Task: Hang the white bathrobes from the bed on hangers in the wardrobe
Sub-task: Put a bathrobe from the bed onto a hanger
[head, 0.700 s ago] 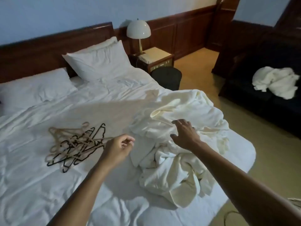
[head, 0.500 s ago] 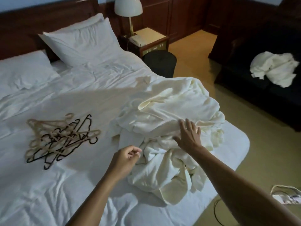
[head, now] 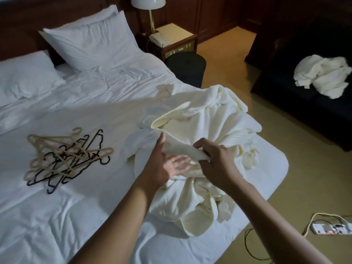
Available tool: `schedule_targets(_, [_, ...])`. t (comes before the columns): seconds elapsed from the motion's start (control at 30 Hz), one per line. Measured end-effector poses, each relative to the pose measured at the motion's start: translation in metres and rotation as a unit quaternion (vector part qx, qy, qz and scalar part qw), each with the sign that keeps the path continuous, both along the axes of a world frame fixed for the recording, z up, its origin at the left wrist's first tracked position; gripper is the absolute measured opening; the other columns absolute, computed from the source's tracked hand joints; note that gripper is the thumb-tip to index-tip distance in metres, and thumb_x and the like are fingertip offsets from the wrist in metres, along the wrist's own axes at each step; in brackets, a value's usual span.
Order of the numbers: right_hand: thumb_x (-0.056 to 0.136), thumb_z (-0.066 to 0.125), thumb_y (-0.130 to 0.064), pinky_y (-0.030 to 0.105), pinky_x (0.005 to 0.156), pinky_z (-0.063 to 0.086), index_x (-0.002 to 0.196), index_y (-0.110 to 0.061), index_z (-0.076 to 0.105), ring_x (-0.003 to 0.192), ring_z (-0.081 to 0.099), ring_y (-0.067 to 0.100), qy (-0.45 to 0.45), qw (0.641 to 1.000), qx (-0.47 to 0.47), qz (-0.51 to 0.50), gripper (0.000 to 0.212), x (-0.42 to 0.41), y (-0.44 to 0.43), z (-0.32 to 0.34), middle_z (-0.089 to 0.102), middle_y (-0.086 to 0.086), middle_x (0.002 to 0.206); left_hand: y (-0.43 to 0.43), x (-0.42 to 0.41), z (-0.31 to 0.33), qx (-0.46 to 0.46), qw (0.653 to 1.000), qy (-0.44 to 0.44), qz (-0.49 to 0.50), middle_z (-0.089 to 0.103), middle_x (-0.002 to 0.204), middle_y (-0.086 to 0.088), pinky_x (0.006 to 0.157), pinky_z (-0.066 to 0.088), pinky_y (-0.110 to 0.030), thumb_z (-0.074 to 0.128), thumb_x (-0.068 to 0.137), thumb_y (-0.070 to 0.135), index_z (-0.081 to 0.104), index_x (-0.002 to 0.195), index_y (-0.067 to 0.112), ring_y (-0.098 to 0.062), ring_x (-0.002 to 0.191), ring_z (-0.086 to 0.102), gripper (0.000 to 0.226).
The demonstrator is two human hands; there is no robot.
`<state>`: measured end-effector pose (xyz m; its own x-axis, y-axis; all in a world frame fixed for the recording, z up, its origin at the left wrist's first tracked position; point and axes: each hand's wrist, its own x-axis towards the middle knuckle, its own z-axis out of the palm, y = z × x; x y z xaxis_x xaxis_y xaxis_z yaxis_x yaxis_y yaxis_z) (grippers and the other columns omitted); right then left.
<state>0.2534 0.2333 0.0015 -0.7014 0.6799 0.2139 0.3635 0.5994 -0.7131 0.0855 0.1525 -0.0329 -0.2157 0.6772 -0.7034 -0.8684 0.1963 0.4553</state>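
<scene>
A heap of white bathrobes lies on the right side of the bed. My right hand grips a folded edge of the top bathrobe, fingers curled over it. My left hand lies under that same fold with its fingers stretched flat and its thumb raised beside the cloth. A tangle of several beige and black hangers rests on the sheet to the left, apart from both hands. No wardrobe is in view.
Two pillows lean at the headboard. A nightstand with a lamp and phone, and a dark round bin, stand right of the bed. More white cloth lies on a dark sofa. A power strip with cables lies on the floor.
Both hands have moved onto the heap. The right hand went from lying flat on it to gripping a fold. The left hand, loosely curled before, has opened and slid under that fold.
</scene>
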Motion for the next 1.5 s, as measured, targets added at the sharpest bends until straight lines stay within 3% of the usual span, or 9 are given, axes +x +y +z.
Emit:
schedule_targets(0.33, [0.077,0.079,-0.038,0.063,0.115,0.025,0.158,-0.032,0.021,0.147,0.021,0.038,-0.222,0.95,0.079,-0.204,0.1,0.036,0.041,-0.033,0.017,0.011,0.161,-0.042,0.029,0.099,0.045,0.984,0.17,-0.008,0.075,0.117,-0.012,0.102,0.054,-0.047,0.068,0.092,0.024,0.071,0.126,0.013,-0.03,0.111,0.072,0.036])
schedule_targets(0.43, [0.085,0.06,-0.049,0.06,0.106,0.035,0.145,-0.037,0.033,0.142,0.034,0.039,-0.285,0.944,-0.01,-0.167,0.067,0.033,0.064,-0.049,0.03,0.011,0.154,-0.076,0.032,0.125,0.09,0.976,0.195,-0.032,0.073,0.122,-0.013,0.103,0.053,-0.047,0.067,0.092,0.017,0.07,0.129,0.012,-0.031,0.115,0.07,0.038])
schedule_targets(0.57, [0.098,0.057,-0.026,0.034,0.078,0.046,0.129,-0.015,0.058,0.111,0.062,0.032,-0.077,0.965,-0.144,-0.204,0.033,0.001,0.066,-0.008,0.064,0.007,0.114,-0.126,0.017,0.132,0.077,0.952,0.286,-0.08,0.075,0.118,-0.013,0.093,0.057,-0.048,0.076,0.078,0.018,0.069,0.128,0.012,-0.032,0.109,0.072,0.051])
schedule_targets(0.73, [0.1,0.062,-0.027,0.031,0.1,0.044,0.155,-0.011,0.035,0.136,0.049,0.031,0.258,0.906,-0.301,-0.146,0.063,-0.045,0.026,0.123,0.048,0.012,0.152,-0.181,-0.027,0.11,-0.124,0.906,0.402,-0.046,0.076,0.091,-0.013,0.058,0.056,-0.028,0.075,0.091,0.032,0.072,0.093,0.008,-0.023,0.076,0.07,0.024])
schedule_targets(0.87, [0.089,0.078,-0.02,0.044,0.091,0.059,0.125,-0.018,0.061,0.095,0.065,0.017,0.224,0.962,-0.133,-0.08,0.04,-0.071,-0.044,0.166,0.065,0.0,0.104,-0.23,-0.064,0.108,-0.193,0.766,0.594,-0.153,0.063,0.135,-0.006,0.089,0.051,-0.037,0.078,0.083,0.054,0.058,0.13,0.025,-0.015,0.105,0.06,0.058])
schedule_targets(1.03, [0.097,0.058,-0.022,0.025,0.073,0.058,0.098,-0.021,0.066,0.082,0.066,0.008,0.258,0.95,-0.151,0.093,0.007,-0.121,-0.158,0.224,0.066,-0.002,0.091,-0.242,-0.054,0.143,0.017,0.706,0.703,-0.079,0.016,0.167,0.014,0.115,0.031,-0.03,0.099,0.052,0.053,0.002,0.159,0.049,0.0,0.15,0.021,0.145])
schedule_targets(1.23, [0.082,0.084,-0.016,0.037,0.09,0.058,0.133,-0.026,0.059,0.115,0.064,0.009,0.102,0.959,0.046,0.26,0.057,-0.13,-0.237,0.203,0.064,-0.01,0.123,-0.26,-0.089,0.157,0.035,0.707,0.701,0.081,0.069,0.081,-0.016,0.074,0.047,-0.036,0.073,0.083,-0.006,0.065,0.09,0.002,-0.009,0.078,0.056,0.013])
schedule_targets(1.37, [0.084,0.084,-0.012,0.029,0.116,0.038,0.155,-0.031,0.034,0.145,0.037,0.002,-0.005,0.952,-0.001,0.307,0.089,-0.105,-0.214,0.141,0.039,-0.017,0.157,-0.331,-0.074,0.133,0.077,0.771,0.626,0.092,0.071,0.075,0.018,0.069,0.047,-0.016,0.069,0.076,0.028,0.066,0.077,0.015,0.009,0.072,0.059,0.013])
schedule_targets(1.5, [0.064,0.092,-0.051,0.061,0.124,0.005,0.16,-0.039,-0.01,0.157,-0.011,0.025,-0.291,0.943,0.119,0.11,0.141,-0.103,-0.177,0.033,-0.015,-0.008,0.17,-0.396,-0.077,0.126,0.093,0.845,0.495,0.182,0.073,0.091,0.023,0.089,0.048,-0.03,0.081,0.058,0.034,0.06,0.099,0.025,0.008,0.086,0.065,0.048])
